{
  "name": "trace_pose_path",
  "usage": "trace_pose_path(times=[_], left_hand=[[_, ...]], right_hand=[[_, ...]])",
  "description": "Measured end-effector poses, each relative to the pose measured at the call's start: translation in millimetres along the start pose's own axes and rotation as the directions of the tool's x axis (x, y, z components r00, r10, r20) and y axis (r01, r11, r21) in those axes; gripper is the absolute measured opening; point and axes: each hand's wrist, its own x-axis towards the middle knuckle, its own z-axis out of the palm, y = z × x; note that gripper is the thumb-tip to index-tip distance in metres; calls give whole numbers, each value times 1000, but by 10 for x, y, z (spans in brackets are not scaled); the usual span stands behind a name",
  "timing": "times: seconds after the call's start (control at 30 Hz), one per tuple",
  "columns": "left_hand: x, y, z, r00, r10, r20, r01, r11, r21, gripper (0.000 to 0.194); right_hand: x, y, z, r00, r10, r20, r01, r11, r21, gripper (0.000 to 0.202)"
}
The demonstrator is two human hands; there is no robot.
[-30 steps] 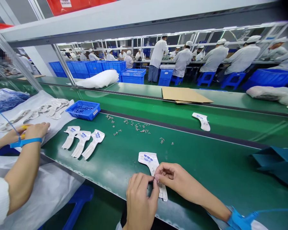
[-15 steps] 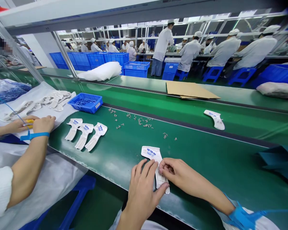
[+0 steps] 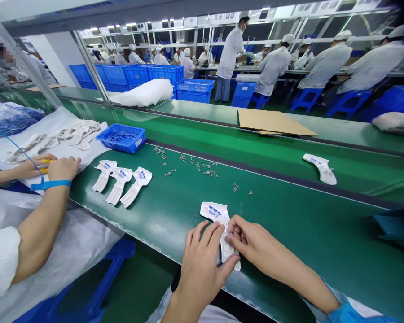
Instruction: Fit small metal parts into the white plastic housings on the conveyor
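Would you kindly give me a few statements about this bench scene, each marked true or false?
1. The left hand rests on a white plastic shell with blue markings. True.
2. The right hand reaches for the blue tray. False: its fingertips are over the same shell, well away from the tray.
3. Three similar shells lie on the green tabletop. True.
4. The small metal pieces are all inside the tray. False: they lie in loose clusters on the tabletop.
5. A co-worker's arm wears a blue wristband. True.
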Motion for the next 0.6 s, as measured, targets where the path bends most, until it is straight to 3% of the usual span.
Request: trace_pose_path(times=[0.13,0.27,0.33,0.43,0.6], left_hand=[[9,-2,7,1000,-8,-1,8,1000,-1,54],[12,-8,7,1000,-12,-11,12,1000,11,54],[7,-14,6,1000,-11,-3,11,1000,21,53],[-3,-27,5,1000,-15,4,15,999,32,52],[-14,-59,14,1000,0,-12,0,999,48,52]], right_hand=[[1,3,-9,999,41,-6,-41,998,-40,13],[133,42,-204,999,-54,3,54,995,-78,13],[310,106,-373,988,-89,-130,66,984,-166,20],[652,215,-621,924,-120,-362,-34,919,-392,27],[1011,251,-760,953,-133,-272,-75,767,-637,21]])
